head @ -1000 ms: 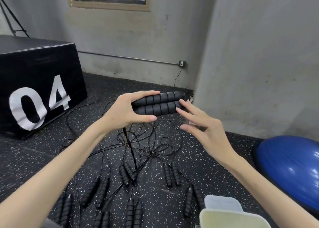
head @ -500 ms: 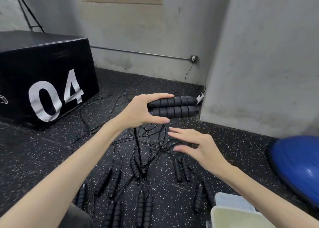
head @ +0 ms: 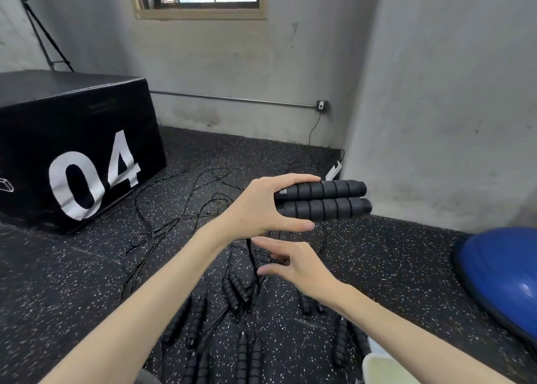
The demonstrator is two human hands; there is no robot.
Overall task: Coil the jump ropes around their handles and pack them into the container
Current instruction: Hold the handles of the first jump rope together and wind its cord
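Left hand [head: 255, 209]: mid-frame, grip curled round two black handles [head: 322, 200] held side by side.
Right hand [head: 293, 264]: just below, fingers straight, holding nothing.
Container [head: 383, 369]: bottom right.

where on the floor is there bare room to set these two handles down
Bare floor lies between the handle rows and the blue dome, and left below the black box. Under the left hand, rope tangle and floor handles crowd it.
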